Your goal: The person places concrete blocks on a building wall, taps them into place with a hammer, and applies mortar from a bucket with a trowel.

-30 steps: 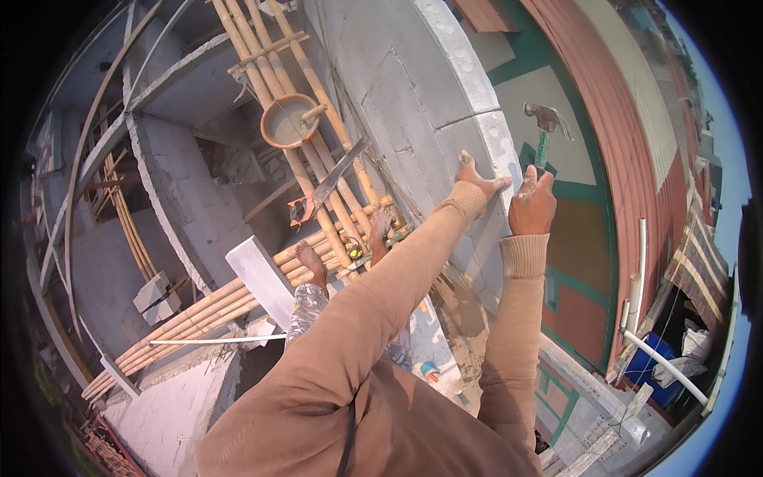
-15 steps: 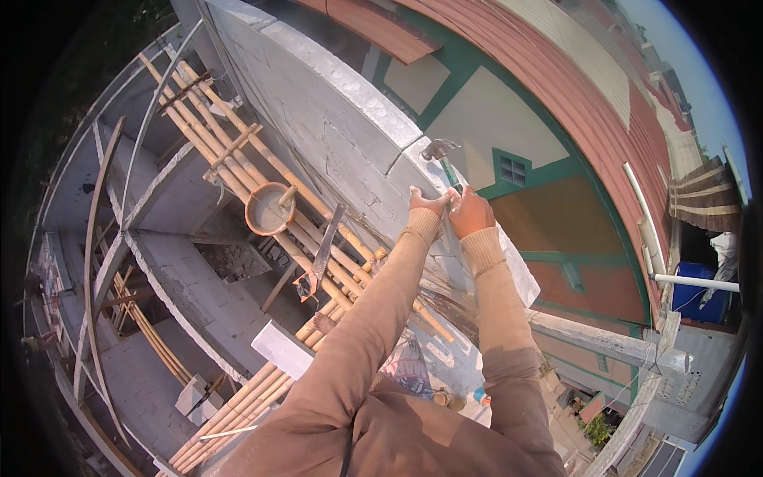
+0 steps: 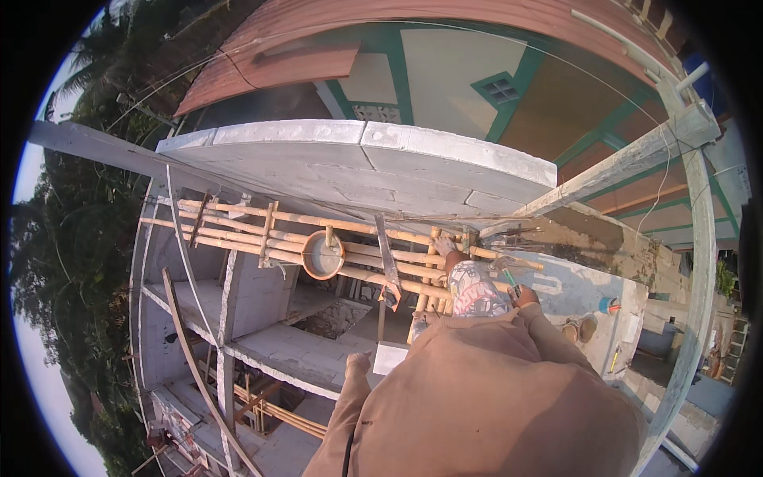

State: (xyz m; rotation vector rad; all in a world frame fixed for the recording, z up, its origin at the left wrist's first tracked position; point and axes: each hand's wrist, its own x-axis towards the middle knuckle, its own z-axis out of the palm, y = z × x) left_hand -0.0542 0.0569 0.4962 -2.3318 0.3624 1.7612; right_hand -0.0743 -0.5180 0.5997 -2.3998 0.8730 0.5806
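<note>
My right hand (image 3: 524,296) is low beside my patterned trouser leg, closed around the green handle of a claw hammer (image 3: 509,278). The hammer's head is hard to make out here. My left arm hangs down at the left of my body; its cuff shows, but the fingers are hidden. Nearest that cuff lies a white block (image 3: 389,358). One bare foot (image 3: 445,245) rests on the bamboo poles (image 3: 366,260). Ahead stands a wall of pale grey blocks (image 3: 318,151), with a vertical joint near the middle of its top course.
On the bamboo sit a round mortar bowl (image 3: 323,254) and a handsaw (image 3: 387,253). Below the scaffold, unfinished block walls and rooms (image 3: 278,362) drop away. A wooden beam (image 3: 628,155) crosses at right, joined to a post (image 3: 693,238). Beyond the wall is a green-trimmed house (image 3: 449,75).
Both hands have left the wall top and dropped to my sides. The hammer is down by my leg in the right hand. The view has turned, so the wall now runs across it.
</note>
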